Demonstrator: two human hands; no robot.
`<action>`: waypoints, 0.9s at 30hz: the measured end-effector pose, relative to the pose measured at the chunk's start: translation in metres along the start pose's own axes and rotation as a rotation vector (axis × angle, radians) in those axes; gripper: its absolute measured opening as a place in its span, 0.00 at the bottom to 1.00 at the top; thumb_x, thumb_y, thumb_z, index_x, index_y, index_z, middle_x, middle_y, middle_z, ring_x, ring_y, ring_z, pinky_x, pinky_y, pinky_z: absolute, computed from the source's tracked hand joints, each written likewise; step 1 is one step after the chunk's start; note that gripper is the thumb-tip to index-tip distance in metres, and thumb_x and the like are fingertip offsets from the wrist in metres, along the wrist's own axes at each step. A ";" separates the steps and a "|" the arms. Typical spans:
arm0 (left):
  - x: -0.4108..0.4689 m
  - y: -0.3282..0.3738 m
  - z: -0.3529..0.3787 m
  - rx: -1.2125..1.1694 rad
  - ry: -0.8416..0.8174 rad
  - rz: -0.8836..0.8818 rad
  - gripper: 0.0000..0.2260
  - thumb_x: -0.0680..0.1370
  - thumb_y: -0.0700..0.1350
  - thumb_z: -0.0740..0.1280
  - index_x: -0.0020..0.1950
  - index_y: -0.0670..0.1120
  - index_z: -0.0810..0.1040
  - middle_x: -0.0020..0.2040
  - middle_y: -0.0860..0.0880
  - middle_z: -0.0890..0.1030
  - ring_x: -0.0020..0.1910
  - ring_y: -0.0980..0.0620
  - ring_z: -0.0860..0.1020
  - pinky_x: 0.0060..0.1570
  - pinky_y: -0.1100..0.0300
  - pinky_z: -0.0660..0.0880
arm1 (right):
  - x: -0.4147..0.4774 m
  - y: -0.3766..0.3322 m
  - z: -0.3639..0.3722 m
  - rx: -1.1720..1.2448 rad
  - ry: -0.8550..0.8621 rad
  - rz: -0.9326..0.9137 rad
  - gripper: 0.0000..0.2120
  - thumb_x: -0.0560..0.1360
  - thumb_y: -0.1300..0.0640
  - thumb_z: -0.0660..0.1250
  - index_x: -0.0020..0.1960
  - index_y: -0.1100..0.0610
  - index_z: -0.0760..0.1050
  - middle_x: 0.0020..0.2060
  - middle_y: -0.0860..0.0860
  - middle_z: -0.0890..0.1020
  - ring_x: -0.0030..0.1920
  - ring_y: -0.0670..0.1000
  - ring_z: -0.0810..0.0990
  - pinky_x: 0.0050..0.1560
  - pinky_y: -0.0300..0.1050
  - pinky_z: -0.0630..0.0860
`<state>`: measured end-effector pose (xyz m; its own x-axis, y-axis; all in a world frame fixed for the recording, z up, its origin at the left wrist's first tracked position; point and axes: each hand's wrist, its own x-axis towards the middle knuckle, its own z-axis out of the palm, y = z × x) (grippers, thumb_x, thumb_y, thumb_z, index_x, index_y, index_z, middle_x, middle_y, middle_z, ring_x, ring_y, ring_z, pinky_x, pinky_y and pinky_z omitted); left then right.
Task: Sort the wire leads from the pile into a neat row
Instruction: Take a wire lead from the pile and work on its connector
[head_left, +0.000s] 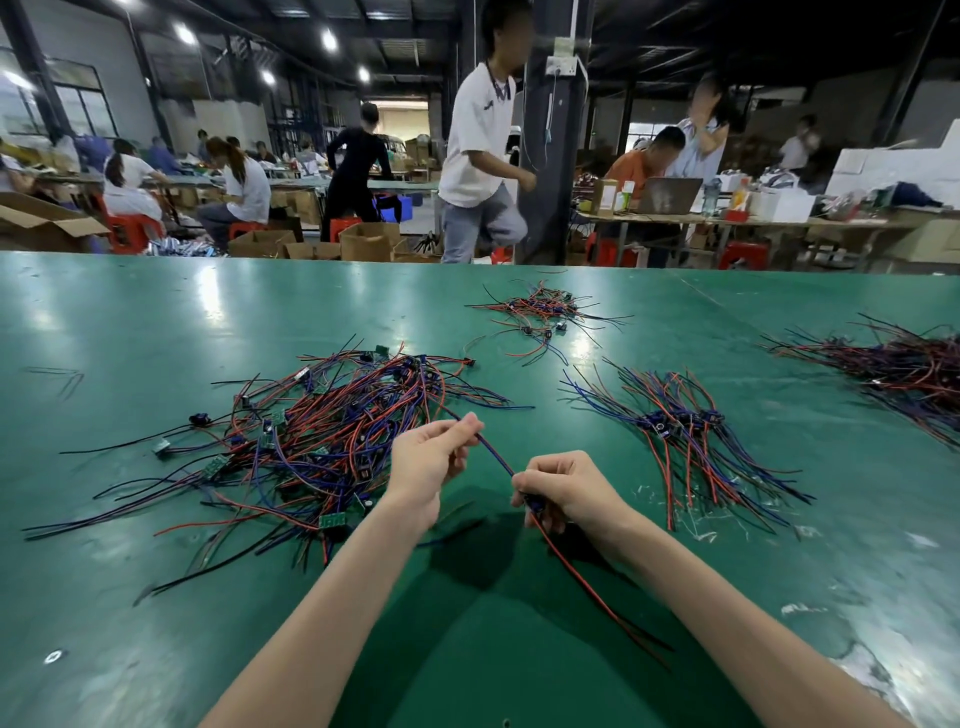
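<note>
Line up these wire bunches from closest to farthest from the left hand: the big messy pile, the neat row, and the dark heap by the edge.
1. Big messy pile, just left of the left hand.
2. Neat row, to the right, past the right hand.
3. Dark heap, at the far right edge.

pile (322, 441): tangled red/blue/blk, left | row (680, 423): fanned, right | lead (496, 456): taut, mid
</note>
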<state>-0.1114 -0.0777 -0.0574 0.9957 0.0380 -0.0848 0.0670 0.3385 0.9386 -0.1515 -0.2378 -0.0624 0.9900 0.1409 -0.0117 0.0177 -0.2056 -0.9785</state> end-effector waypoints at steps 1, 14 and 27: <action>0.001 0.003 -0.003 -0.020 0.021 0.001 0.05 0.73 0.40 0.72 0.37 0.41 0.82 0.29 0.51 0.80 0.24 0.59 0.71 0.26 0.69 0.71 | 0.000 0.000 0.000 -0.003 -0.006 0.002 0.14 0.74 0.65 0.65 0.30 0.60 0.77 0.21 0.53 0.76 0.18 0.45 0.70 0.19 0.34 0.62; 0.007 0.017 -0.016 -0.128 0.117 0.013 0.04 0.76 0.39 0.69 0.42 0.39 0.81 0.26 0.53 0.77 0.23 0.60 0.70 0.24 0.70 0.70 | 0.000 0.003 0.000 -0.015 -0.058 -0.017 0.15 0.73 0.65 0.65 0.29 0.58 0.78 0.22 0.54 0.76 0.19 0.46 0.72 0.20 0.35 0.63; 0.011 0.015 -0.020 -0.174 0.098 -0.068 0.04 0.75 0.40 0.70 0.45 0.39 0.81 0.27 0.54 0.78 0.26 0.59 0.69 0.25 0.69 0.70 | -0.001 0.002 0.000 -0.031 -0.083 -0.011 0.14 0.73 0.64 0.66 0.29 0.58 0.78 0.22 0.54 0.77 0.19 0.46 0.71 0.20 0.35 0.64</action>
<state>-0.1011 -0.0535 -0.0514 0.9776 0.0981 -0.1862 0.1133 0.5005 0.8583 -0.1520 -0.2382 -0.0646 0.9746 0.2232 -0.0196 0.0340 -0.2336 -0.9717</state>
